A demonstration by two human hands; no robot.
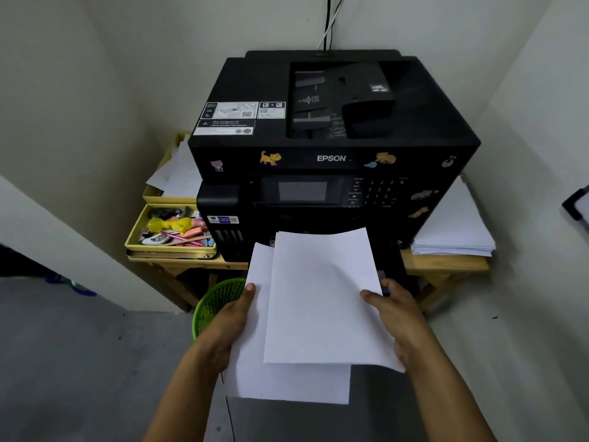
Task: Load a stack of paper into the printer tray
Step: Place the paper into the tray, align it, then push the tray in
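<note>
A black printer [331, 148] is sitting on a wooden table [446, 266]. Just in front of its lower slot, white paper [312, 307] is hanging, two uneven layers. The left hand [229, 317] and right hand [395, 307] are gripping its side edges.

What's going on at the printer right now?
A person holds a stack of paper in both hands, left hand on its left edge, right hand on its right edge, in front of the black Epson printer. The sheets are slightly fanned, their far edge at the printer's lower front. More paper lies beside the printer.
</note>
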